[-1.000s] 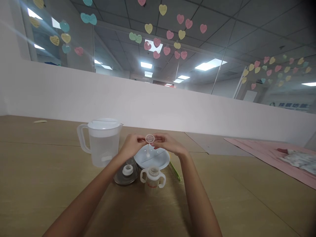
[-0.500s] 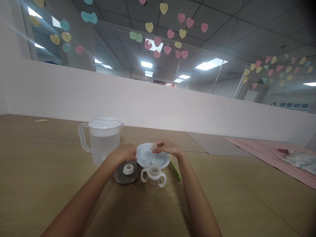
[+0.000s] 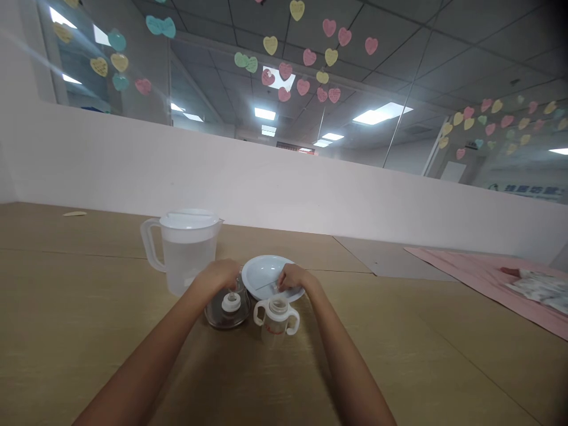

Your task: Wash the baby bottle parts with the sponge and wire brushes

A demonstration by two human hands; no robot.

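Note:
My right hand (image 3: pixel 293 277) reaches down into a white bowl (image 3: pixel 257 269), its fingers closed near small clear pieces at the bottom. What they grip is too small to make out. My left hand (image 3: pixel 224 274) is curled over the far side of a dark metal tray (image 3: pixel 217 316), fingers drawn together by something clear that I cannot name. On the tray sits a white bottle collar with a nipple (image 3: pixel 231 302). In front of the bowl stands an open baby bottle (image 3: pixel 276 325) with two white handles, upright, with red print.
A lidded clear pitcher (image 3: pixel 190 254) holding liquid stands behind my left hand. At the right lies a pink cloth (image 3: pixel 461 272) with a pale bundle (image 3: pixel 539 287) on it. A white wall (image 3: pixel 275 189) closes off the table's back.
My right hand has lowered from above the bowl into it; the clear round cap it held no longer shows in its fingers. The green item beside the bowl is out of sight. My left hand shifted slightly.

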